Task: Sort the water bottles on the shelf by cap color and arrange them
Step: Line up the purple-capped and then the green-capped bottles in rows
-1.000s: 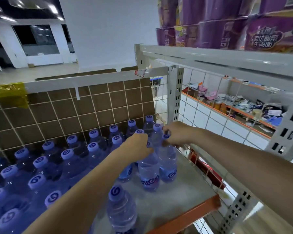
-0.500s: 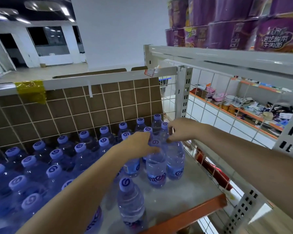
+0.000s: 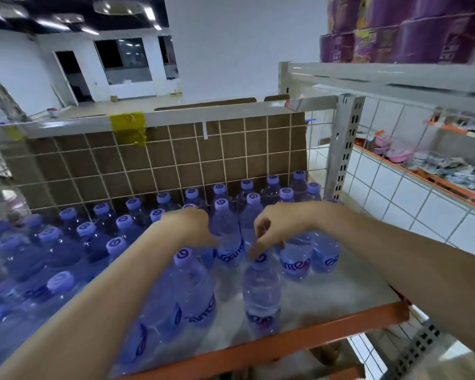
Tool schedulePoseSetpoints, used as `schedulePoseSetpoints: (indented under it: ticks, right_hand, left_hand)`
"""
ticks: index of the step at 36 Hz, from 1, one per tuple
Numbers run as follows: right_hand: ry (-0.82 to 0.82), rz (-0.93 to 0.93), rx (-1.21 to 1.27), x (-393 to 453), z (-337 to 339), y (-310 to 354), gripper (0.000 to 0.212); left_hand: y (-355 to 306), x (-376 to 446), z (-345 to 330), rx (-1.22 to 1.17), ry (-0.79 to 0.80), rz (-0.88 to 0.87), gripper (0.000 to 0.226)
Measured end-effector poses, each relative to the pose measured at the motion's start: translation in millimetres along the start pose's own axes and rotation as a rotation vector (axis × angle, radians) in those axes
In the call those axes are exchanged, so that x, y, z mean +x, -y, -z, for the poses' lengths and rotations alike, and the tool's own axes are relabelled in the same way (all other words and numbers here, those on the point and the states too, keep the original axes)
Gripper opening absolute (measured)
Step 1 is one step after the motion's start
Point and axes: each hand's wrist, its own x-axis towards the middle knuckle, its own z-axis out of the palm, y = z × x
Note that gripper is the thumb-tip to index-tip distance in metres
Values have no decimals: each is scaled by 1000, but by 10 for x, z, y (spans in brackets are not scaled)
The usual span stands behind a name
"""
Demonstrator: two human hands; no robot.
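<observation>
Right hand has its grip on a cap, fingertips pinching the top of the front bottle, which stands alone near the shelf edge, probably so it can be lifted straight up without knocking its neighbours. Left hand is curled against the side of the taller bottle in the middle, thumb side touching it (can't tell how far the fingers wrap round). The other water bottles stand packed in rows against the wire back. Caps all look pale purple in this light, so I can't tell the sorting colours apart.
</observation>
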Motion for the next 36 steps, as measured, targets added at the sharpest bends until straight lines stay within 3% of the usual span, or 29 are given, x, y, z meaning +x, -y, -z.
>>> schedulePoseSetpoints:
  ticks: [5, 11, 18, 22, 30, 36]
  right_hand:
    - [96, -47, -30, -18, -99, 195, 54]
    - [132, -67, -20, -48, -130, 299, 47]
    - [-63, -51, -82, -39, -98, 277, 26]
    - [-219, -68, -86, 12, -107, 188, 29]
    - [-471, -112, -119, 158, -29, 124, 34]
    - [-468, -180, -191, 220, -51, 30, 29]
  left_hand:
    - [83, -149, -20, 117, 21, 99, 39]
    - [163, -197, -124, -34, 194, 33, 34]
    - [140, -151, -253, -76, -81, -78, 23]
    - [69, -82, -343, -110, -215, -93, 20]
    - [-138, 74, -327, -179, -268, -125, 22]
    - [-254, 183, -336, -216, -277, -145, 22]
